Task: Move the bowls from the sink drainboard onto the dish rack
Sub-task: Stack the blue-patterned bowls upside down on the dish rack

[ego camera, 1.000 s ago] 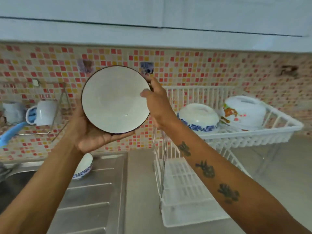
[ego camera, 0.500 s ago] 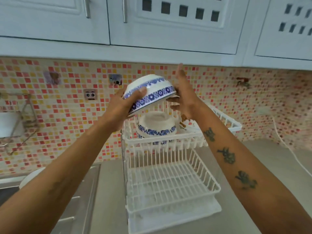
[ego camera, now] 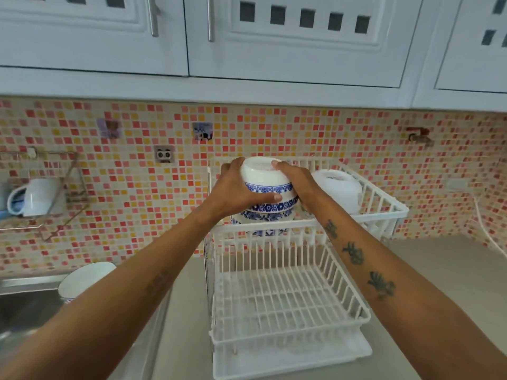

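A white bowl with a blue flower band (ego camera: 263, 178) is upside down in both my hands, resting on top of another upturned blue-banded bowl (ego camera: 267, 215) in the upper tier of the white dish rack (ego camera: 274, 229). My left hand (ego camera: 236, 192) grips its left side, thumb across the front. My right hand (ego camera: 297, 179) holds its right side. A third, plain white bowl (ego camera: 338, 190) lies upturned to the right in the same tier. One more bowl (ego camera: 82, 279) stands upright on the steel drainboard (ego camera: 24, 305), partly hidden by my left forearm.
The rack's lower tier (ego camera: 285, 305) holds nothing and stands over a white drip tray. A wire wall shelf with a white mug (ego camera: 35, 197) hangs at the left. White cupboards hang overhead. A white cable (ego camera: 485, 229) runs down the wall at right.
The bowl went from facing me over the sink, was turned upside down above the rack, and has come down onto the bowl in the upper tier. My view swung right.
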`<state>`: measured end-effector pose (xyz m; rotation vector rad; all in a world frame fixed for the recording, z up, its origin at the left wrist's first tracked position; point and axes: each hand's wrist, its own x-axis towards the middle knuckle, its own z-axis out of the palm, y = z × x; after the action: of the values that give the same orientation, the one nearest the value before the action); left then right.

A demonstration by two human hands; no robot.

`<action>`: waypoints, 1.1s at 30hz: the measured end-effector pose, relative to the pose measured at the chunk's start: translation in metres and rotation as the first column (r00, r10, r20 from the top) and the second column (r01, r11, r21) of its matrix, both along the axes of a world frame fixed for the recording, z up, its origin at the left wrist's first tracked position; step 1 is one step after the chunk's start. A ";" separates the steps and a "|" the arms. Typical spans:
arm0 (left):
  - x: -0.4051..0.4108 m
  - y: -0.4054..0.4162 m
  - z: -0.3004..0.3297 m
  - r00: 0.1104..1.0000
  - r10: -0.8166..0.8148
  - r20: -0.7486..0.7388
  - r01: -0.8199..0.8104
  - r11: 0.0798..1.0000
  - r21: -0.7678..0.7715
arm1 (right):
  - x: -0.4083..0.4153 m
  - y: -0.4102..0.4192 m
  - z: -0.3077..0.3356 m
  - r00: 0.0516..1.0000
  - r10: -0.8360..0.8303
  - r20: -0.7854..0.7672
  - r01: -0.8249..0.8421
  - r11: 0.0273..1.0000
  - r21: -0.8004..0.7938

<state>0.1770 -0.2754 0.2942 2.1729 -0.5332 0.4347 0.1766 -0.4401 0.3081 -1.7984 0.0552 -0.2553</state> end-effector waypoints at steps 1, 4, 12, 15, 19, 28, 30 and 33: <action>0.002 0.000 -0.001 1.000 -0.004 0.003 0.004 1.000 0.008 | 0.000 0.000 -0.002 1.000 0.010 -0.012 -0.010 1.000 -0.004; 0.006 -0.001 -0.003 1.000 -0.020 -0.004 0.020 1.000 0.022 | 0.004 -0.004 -0.006 0.998 0.043 -0.039 -0.044 0.998 -0.038; 0.011 -0.004 -0.007 0.998 -0.041 -0.043 0.044 0.996 0.080 | 0.011 -0.013 -0.014 0.995 0.034 -0.093 -0.047 0.989 -0.142; 0.011 -0.004 -0.009 0.997 -0.040 -0.059 0.044 0.996 0.071 | 0.015 -0.012 -0.016 0.993 0.025 -0.112 -0.044 0.984 -0.170; 0.012 -0.006 -0.009 0.995 -0.043 -0.092 0.053 0.993 0.103 | 0.016 -0.013 -0.020 0.987 -0.014 -0.157 -0.020 0.977 -0.213; 0.018 -0.004 -0.013 0.987 -0.041 -0.153 0.062 0.988 0.140 | 0.027 -0.015 -0.027 0.988 -0.014 -0.153 -0.024 0.970 -0.243; 0.019 -0.004 -0.013 0.985 -0.035 -0.167 0.060 0.987 0.150 | 0.030 -0.015 -0.029 0.987 -0.009 -0.160 -0.028 0.973 -0.227; 0.018 -0.004 -0.013 0.982 -0.022 -0.190 0.054 0.985 0.166 | 0.033 -0.017 -0.031 0.984 -0.011 -0.177 -0.026 0.979 -0.204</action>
<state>0.1946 -0.2793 0.2809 2.3340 -0.5225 0.1649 0.2097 -0.4569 0.2770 -2.0235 0.1533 -0.0970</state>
